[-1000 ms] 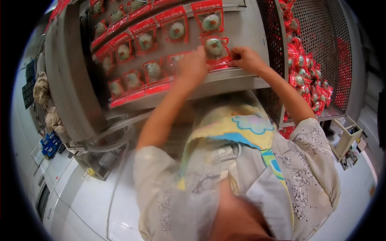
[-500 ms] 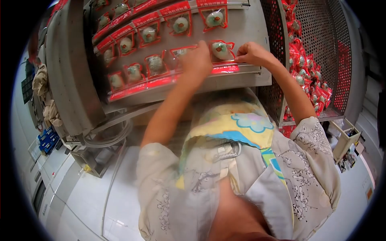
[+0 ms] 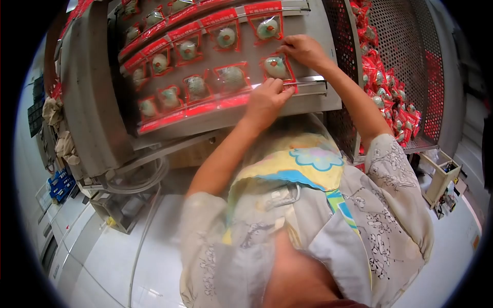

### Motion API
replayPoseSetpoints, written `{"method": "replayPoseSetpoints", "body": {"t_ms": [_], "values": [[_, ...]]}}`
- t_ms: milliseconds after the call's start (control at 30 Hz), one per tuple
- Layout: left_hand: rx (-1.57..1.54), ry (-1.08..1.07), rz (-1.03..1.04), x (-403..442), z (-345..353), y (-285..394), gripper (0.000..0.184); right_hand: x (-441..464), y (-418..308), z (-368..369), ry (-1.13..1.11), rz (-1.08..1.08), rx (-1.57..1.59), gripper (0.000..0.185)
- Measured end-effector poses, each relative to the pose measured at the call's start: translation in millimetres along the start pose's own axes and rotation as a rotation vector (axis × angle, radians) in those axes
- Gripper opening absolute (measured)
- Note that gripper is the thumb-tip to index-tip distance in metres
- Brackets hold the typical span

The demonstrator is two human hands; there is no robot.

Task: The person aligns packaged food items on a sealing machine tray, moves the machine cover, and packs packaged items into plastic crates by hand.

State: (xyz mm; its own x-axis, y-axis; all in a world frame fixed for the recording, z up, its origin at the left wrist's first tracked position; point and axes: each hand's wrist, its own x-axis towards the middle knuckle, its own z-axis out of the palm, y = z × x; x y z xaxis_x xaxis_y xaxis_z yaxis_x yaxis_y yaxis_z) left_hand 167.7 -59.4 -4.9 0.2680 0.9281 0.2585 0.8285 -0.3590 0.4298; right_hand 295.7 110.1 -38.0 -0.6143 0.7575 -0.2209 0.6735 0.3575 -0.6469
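Note:
A bagged egg [image 3: 275, 66], pale green in a clear pouch with red edges, lies at the right end of the front row on a metal plate [image 3: 226, 57]. My left hand [image 3: 266, 102] is closed at the pouch's lower red edge, by the front metal strip [image 3: 311, 88]. At its upper corner, the fingertips of my right hand [image 3: 304, 51] are pinched together on the pouch. Left of it lies another bagged egg [image 3: 232, 77], its pouch touched by neither hand. Several more pouches continue the row leftward.
Behind are further rows of bagged eggs [image 3: 225, 37] with red printed headers. To the right stands a perforated metal bin [image 3: 405, 31] holding a heap of red pouches [image 3: 387, 95]. A broad metal housing [image 3: 87, 87] borders the plate on the left.
My left hand has moved right from the neighbouring pouch to the end pouch's lower edge. My right hand has risen and shifted left to its upper corner. The end pouch is turned slightly.

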Motion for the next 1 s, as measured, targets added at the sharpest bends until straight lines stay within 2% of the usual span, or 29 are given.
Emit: {"method": "replayPoseSetpoints", "body": {"t_ms": [67,167,267,333,367,433,633,800,900,1000], "values": [[0.01,0.01,0.023,0.5,0.8,-1.6,0.024,4.8,4.8,8.1,0.067,-0.038,-0.117,0.034],[0.007,0.001,0.014,-1.6,-1.4,0.2,0.025,-14.1,-5.1,3.1,0.216,0.089,-0.014,0.031],[-0.05,0.018,0.001,-9.1,-2.1,1.3,0.026,-47.0,3.8,-3.7,0.417,-0.081,0.209,0.025],[-0.086,0.056,-0.034,-18.1,-11.2,4.1,0.026,-83.1,2.0,-0.6,0.433,-0.382,0.041,0.023],[-0.097,0.086,-0.064,-22.0,-21.3,8.0,0.026,-100.5,-8.3,-2.6,0.366,-0.511,-0.054,0.026],[-0.077,0.126,-0.102,-25.4,-27.2,8.6,0.024,-119.3,-25.0,2.3,0.268,-0.665,-0.229,0.023],[0.031,0.101,-0.076,-37.6,-12.0,-11.9,0.014,-121.1,-34.7,26.1,0.251,-0.56,-0.197,0.016],[0.003,0.236,-0.074,-46.4,-10.5,2.9,0.01,-122.1,-32.9,31.4,0.271,-0.522,-0.188,0.015],[-0.049,0.392,-0.055,-65.0,-24.2,19.8,0.014,-128.0,-46.6,31.4,0.279,-0.518,-0.163,0.017],[-0.058,0.386,-0.171,-108.6,-34.7,30.5,0.015,-127.0,-59.1,38.2,0.318,-0.52,-0.158,0.018]]}}
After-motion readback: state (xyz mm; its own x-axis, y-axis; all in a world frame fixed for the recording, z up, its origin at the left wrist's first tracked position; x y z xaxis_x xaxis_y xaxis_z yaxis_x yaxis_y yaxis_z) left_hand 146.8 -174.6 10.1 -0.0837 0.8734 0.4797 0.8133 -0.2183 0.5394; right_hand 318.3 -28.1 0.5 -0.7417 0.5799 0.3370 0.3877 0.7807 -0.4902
